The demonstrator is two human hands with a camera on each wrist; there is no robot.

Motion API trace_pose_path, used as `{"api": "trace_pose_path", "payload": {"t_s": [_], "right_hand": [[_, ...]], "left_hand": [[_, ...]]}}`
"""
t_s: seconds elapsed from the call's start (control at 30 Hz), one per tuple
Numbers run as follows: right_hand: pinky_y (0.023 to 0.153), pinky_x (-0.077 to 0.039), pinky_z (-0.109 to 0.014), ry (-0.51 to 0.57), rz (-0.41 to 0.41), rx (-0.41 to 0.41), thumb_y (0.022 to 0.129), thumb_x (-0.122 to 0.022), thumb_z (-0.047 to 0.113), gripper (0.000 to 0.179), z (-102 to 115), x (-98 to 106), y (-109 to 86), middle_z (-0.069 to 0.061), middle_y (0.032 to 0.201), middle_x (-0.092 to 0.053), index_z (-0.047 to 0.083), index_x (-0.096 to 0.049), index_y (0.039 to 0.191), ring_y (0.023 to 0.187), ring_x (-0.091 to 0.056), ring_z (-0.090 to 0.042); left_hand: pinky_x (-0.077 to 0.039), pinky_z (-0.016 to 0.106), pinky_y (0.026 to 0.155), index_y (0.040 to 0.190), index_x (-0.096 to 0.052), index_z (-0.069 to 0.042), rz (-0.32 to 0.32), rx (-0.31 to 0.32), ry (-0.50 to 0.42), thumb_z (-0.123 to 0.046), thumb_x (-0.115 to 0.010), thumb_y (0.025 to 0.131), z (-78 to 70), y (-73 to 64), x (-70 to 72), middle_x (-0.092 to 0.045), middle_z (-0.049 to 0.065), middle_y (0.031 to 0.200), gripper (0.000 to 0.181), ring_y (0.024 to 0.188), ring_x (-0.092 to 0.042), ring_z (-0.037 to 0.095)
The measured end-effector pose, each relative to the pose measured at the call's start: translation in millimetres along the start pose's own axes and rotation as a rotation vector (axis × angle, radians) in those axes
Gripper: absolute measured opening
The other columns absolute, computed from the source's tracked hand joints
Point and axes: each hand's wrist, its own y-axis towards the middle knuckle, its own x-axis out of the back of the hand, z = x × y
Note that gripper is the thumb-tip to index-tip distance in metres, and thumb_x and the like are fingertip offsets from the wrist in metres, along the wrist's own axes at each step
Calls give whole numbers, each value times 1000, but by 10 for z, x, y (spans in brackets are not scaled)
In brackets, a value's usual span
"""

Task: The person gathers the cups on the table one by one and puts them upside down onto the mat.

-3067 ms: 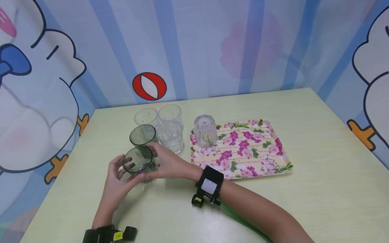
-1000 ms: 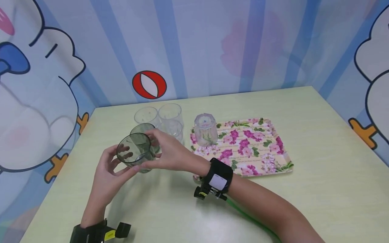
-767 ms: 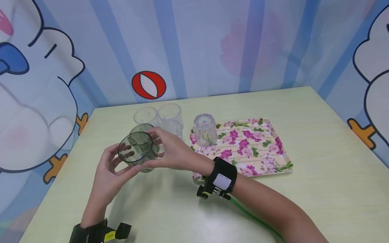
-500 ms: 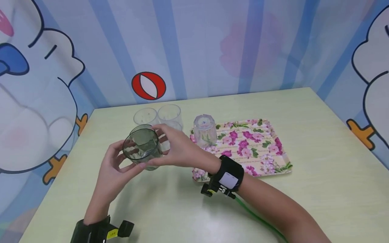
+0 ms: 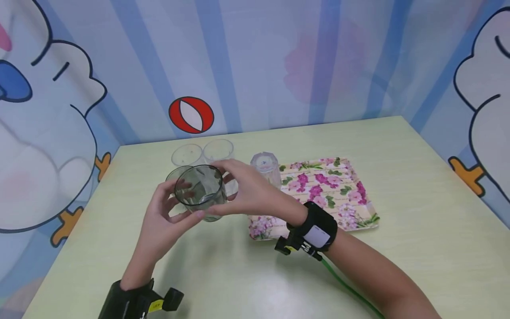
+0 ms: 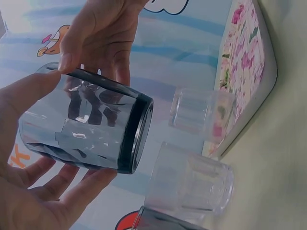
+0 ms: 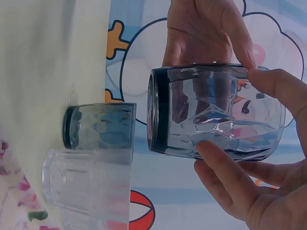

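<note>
A smoky green drinking glass (image 5: 203, 186) is held upright, raised off the table, between both hands. My left hand (image 5: 161, 226) grips its left side, thumb in front and fingers spread behind. From the right, my right hand (image 5: 255, 190) holds the opposite side, its thumb close to the left thumb. A second smoky glass (image 7: 100, 127) stands on the table behind, mostly hidden in the head view. Clear glasses (image 5: 218, 150) stand farther back, one of them largely covered by the right hand. On the tray's left side a clear faceted glass (image 5: 266, 166) sits upside down.
The flowered tray (image 5: 352, 215) lies right of the glasses, partly under my right forearm. A pale table (image 5: 223, 274) surrounds everything, with a cartoon-printed backdrop (image 5: 255, 66) along its far edge. A green cable (image 5: 346, 285) trails from the right wrist strap.
Both hands have lifted the front smoky glass from the table and carried it right. It now overlaps the clear glass behind, and the right forearm covers more of the tray.
</note>
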Motion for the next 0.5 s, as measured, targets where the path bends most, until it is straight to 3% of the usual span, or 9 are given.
{"api": "trace_pose_path", "payload": {"t_s": [0.27,0.5], "right_hand": [[71,-59,-18,-38,-34,-47,73,-82,31,82,-24,140,-119,0,132,-52,17,-41,142,113,-56,-16],[74,-60,-22,-11,-41,-65,74,-81,28,82,-30,254,-211,-2,133,-53,17,-39,144,117,-55,-18]], "left_hand": [[-55,17,87,142,-33,-15,19,-26,-28,-7,-75,81,-44,65,-160,-45,6,141,74,124,-50,26],[-55,29,94,140,-34,-14,32,-44,-14,-8,-76,79,-70,112,-267,-46,5,142,74,127,-52,26]]}}
